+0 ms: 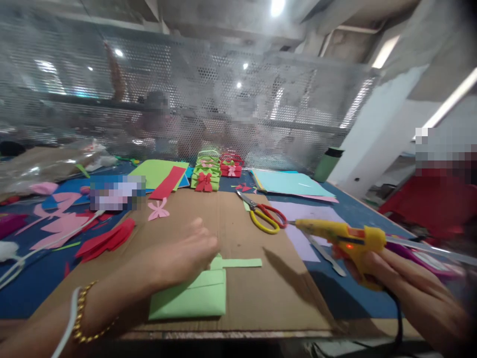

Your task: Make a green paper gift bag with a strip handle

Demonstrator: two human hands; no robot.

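My left hand (pixel 186 253) hovers or rests over the far edge of a light green folded pouch (pixel 190 301), fingers curled and slightly blurred. Whatever they pinch is hidden from me. A narrow light green strip (pixel 244 263) sticks out to the right beside that hand. My right hand (pixel 404 278) is wrapped round a yellow hot glue gun (pixel 339 233), its nozzle pointing left and a small red light glowing on it. Under the pouch lies a brown cardboard sheet (pixel 261 303). Scissors (pixel 265 214) with red and yellow handles lie near the nozzle.
Pink bow cutouts (pixel 158 209) and red pieces (pixel 106 241) lie on the left. Finished small green bags (pixel 206 171) and red bags (pixel 231 166) stand at the back. Coloured sheets (pixel 290 183), a metal tool (pixel 328 256) and a green bottle (pixel 328 164) are on the right. A person (pixel 421 204) is at far right.
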